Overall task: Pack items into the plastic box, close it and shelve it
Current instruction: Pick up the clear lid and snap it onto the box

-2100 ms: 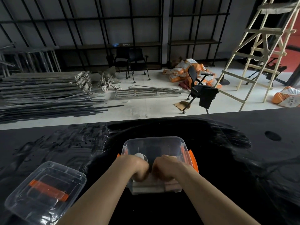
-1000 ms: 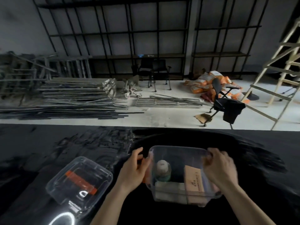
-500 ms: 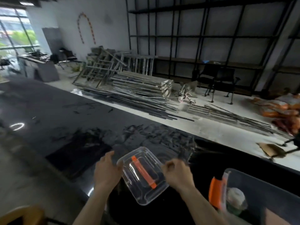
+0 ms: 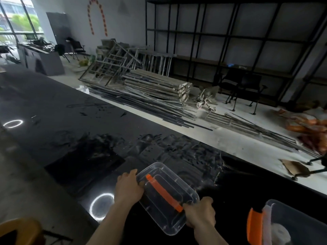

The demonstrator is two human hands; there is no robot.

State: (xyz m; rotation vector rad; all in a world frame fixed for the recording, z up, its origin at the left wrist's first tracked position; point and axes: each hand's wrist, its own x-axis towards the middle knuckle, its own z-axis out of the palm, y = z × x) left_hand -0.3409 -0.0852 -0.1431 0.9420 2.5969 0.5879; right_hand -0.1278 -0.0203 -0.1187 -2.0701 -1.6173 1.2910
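Both hands grip the clear plastic lid [image 4: 166, 198], which serves as the reference for everything else here. The left hand [image 4: 128, 189] clasps its left long edge near the far corner, fingers curled over the rim and thumb lying on the top face. The right hand [image 4: 200, 213] is closed around the near right corner, right at the near end of the orange handle strip [image 4: 163, 192] that runs diagonally across the lid's top. Whether the lid rests on the surface or is raised just above it cannot be told.

Under the lid lies the glossy black tabletop [image 4: 74, 138], smeared and dusty, with 2 bright ring-shaped light reflections: one [image 4: 101, 206] just left of the lid beside the left forearm, another [image 4: 13, 123] far to the lid's left.

To the right of the lid, well apart from it and cut by the picture's edge, stands the open plastic box [image 4: 292, 218]. 1 orange latch [image 4: 254, 225] hangs on the box side facing the lid, and a pale rounded item [image 4: 280, 233] shows inside through the clear wall; it is too blurred to name.

Beyond the lid, past the table's far edge, a stack of metal bars and frames [image 4: 155, 85] lies on the pale floor, with black shelving [image 4: 230, 38] against the wall behind it and 2 dark chairs [image 4: 242, 87] in front of that shelving.
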